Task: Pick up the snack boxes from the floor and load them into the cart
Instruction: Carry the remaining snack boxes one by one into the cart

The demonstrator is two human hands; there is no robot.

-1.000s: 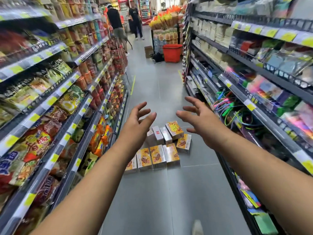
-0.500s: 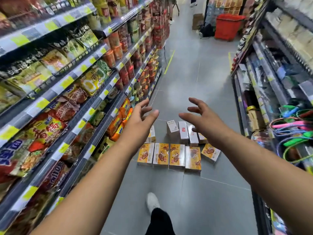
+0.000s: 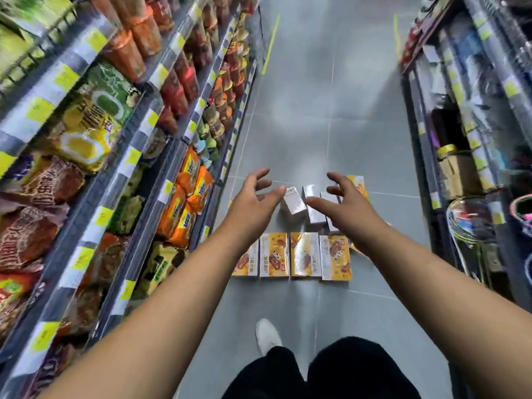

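Several yellow snack boxes (image 3: 304, 254) lie flat in a row on the grey floor of a shop aisle. Behind them several more boxes stand on edge, showing white sides (image 3: 293, 200). One more yellow box (image 3: 358, 185) lies at the back right. My left hand (image 3: 253, 201) and my right hand (image 3: 345, 207) reach forward above the boxes, fingers spread, holding nothing. The hands hide parts of the back row. No cart is in view.
Shelves of snack bags and cup noodles (image 3: 115, 156) line the left side. Shelves of household goods (image 3: 472, 139) line the right. The tiled aisle floor (image 3: 316, 82) runs ahead. My dark trouser legs and a white shoe (image 3: 267, 335) show at the bottom.
The view has tilted down and come closer to the boxes. Both hands have moved forward over the back row, still spread and holding nothing. My legs now show.
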